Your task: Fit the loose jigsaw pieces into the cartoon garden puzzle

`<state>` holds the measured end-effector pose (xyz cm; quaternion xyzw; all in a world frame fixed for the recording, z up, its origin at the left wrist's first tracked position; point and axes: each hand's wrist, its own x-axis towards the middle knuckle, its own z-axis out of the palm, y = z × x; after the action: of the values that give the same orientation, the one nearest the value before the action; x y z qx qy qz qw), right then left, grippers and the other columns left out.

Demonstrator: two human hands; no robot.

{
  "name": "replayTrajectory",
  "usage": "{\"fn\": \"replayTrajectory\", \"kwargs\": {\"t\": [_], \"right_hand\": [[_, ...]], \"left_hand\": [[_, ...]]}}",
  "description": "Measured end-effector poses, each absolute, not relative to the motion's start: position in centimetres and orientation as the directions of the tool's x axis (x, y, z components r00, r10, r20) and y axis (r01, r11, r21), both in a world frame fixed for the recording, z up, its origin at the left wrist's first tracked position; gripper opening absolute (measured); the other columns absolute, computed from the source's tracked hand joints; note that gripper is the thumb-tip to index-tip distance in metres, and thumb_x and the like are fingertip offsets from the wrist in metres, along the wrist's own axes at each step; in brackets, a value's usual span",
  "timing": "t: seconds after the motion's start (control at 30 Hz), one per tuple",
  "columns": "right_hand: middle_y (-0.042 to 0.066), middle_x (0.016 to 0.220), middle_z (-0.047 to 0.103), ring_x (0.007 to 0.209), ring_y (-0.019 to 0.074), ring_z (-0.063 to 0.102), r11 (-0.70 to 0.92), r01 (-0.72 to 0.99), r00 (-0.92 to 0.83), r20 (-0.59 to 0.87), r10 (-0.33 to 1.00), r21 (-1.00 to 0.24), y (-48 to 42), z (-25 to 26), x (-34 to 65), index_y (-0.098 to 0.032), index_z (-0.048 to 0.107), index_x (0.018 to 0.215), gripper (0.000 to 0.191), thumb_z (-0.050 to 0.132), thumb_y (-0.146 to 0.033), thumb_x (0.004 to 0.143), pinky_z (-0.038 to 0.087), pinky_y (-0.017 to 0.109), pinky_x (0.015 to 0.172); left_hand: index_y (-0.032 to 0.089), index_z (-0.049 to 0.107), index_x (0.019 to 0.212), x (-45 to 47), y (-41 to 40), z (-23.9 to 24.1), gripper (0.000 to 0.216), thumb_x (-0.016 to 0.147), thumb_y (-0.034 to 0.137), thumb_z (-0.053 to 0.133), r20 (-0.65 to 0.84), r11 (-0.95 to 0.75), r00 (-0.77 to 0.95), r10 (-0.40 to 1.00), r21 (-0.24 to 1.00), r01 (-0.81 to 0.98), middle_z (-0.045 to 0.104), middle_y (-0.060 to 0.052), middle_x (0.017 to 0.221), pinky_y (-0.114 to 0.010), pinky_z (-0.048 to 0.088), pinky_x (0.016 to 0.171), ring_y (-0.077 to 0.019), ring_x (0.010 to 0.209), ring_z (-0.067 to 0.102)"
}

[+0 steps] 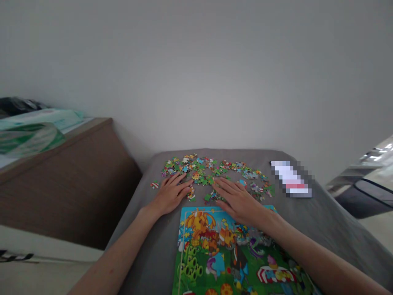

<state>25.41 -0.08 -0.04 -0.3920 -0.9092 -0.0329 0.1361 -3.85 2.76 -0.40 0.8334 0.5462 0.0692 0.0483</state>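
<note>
Many loose jigsaw puzzle pieces (201, 166) lie spread in a rough arc on a grey cloth surface (147, 250). My left hand (172, 192) rests palm down over the left part of the spread, fingers apart and touching pieces. On the right side, my right hand (238, 200) lies flat with its fingers stretched over more pieces. What is under the palms is hidden. Nearer to me is a colourful cartoon puzzle board (202, 262), its top edge just below the pieces; my right forearm crosses over its right side.
A phone with a blurred screen (290, 178) lies to the right on the cloth. At the left stands a brown wooden cabinet (61, 176) with green and white plastic bags (37, 137) on top. A pale wall (196, 82) rises behind. A metal frame (362, 172) is at the far right.
</note>
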Motion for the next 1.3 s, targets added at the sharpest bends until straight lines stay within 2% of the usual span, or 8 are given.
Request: {"fn": "replayTrajectory", "kwargs": {"t": [0.17,0.27,0.33,0.6,0.83,1.07,1.3], "right_hand": [[0.01,0.154,0.044,0.142,0.0263,0.04,0.698,0.716,-0.678,0.211,0.704,-0.029,1.4,-0.8,24.4,-0.016,0.047,0.146,0.053,0.036,-0.045,0.104,0.038,0.046,0.111],[0.008,0.153,0.045,0.141,0.0254,0.041,0.662,0.749,-0.641,0.232,0.731,-0.018,2.3,-1.7,26.3,-0.019,0.046,0.148,0.051,0.034,-0.043,0.105,0.037,0.045,0.112],[0.009,0.152,0.047,0.142,0.0273,0.04,0.601,0.799,-0.583,0.222,0.782,-0.014,2.6,-2.3,28.0,-0.018,0.046,0.148,0.053,0.032,-0.046,0.104,0.036,0.049,0.113],[0.008,0.155,0.042,0.145,0.026,0.033,0.481,0.87,-0.454,0.201,0.868,-0.107,2.1,-3.5,31.9,-0.019,0.04,0.151,0.058,0.027,-0.05,0.104,0.033,0.049,0.115],[0.007,0.154,0.043,0.145,0.0256,0.033,0.493,0.859,-0.456,0.229,0.86,-0.141,1.9,-3.4,32.0,-0.022,0.041,0.151,0.055,0.031,-0.047,0.104,0.032,0.049,0.117],[0.006,0.154,0.044,0.145,0.0262,0.034,0.474,0.87,-0.436,0.239,0.868,-0.134,1.4,-3.4,32.4,-0.023,0.044,0.149,0.053,0.034,-0.046,0.103,0.032,0.051,0.116],[0.01,0.153,0.045,0.146,0.0269,0.032,0.427,0.9,-0.4,0.227,0.888,-0.086,0.6,-3.1,32.7,-0.018,0.048,0.146,0.053,0.033,-0.046,0.103,0.029,0.05,0.117]], "left_hand": [[0.04,0.051,0.142,-4.1,2.7,-0.8,0.048,0.104,0.054,0.025,0.08,-0.403,0.395,0.915,0.179,0.898,0.039,0.0,0.157,-0.051,0.025,0.116,-0.0251,0.148,0.027],[0.039,0.051,0.142,-4.0,2.7,-0.8,0.048,0.105,0.053,0.024,0.085,-0.411,0.402,0.912,0.197,0.89,0.041,0.001,0.156,-0.053,0.025,0.116,-0.0256,0.147,0.028],[0.038,0.053,0.141,-3.9,2.7,-0.8,0.047,0.105,0.052,0.026,0.099,-0.425,0.413,0.905,0.199,0.883,0.045,0.001,0.154,-0.053,0.025,0.116,-0.0254,0.145,0.032],[0.033,0.057,0.137,-3.6,3.0,-1.2,0.046,0.105,0.05,0.029,0.174,-0.469,0.441,0.88,0.185,0.864,0.051,-0.003,0.148,-0.053,0.028,0.114,-0.0255,0.138,0.042],[0.035,0.053,0.141,-3.8,3.0,-1.3,0.047,0.105,0.049,0.027,0.136,-0.459,0.441,0.887,0.16,0.874,0.046,-0.001,0.153,-0.051,0.026,0.115,-0.0245,0.141,0.037],[0.04,0.048,0.144,-3.9,2.8,-0.9,0.048,0.103,0.054,0.027,0.086,-0.433,0.425,0.901,0.124,0.893,0.042,0.003,0.156,-0.055,0.025,0.113,-0.0292,0.145,0.029],[0.039,0.053,0.141,-4.2,2.6,-0.8,0.049,0.103,0.055,0.028,0.126,-0.445,0.43,0.894,0.136,0.885,0.048,0.001,0.151,-0.054,0.027,0.113,-0.0289,0.143,0.033]]}}
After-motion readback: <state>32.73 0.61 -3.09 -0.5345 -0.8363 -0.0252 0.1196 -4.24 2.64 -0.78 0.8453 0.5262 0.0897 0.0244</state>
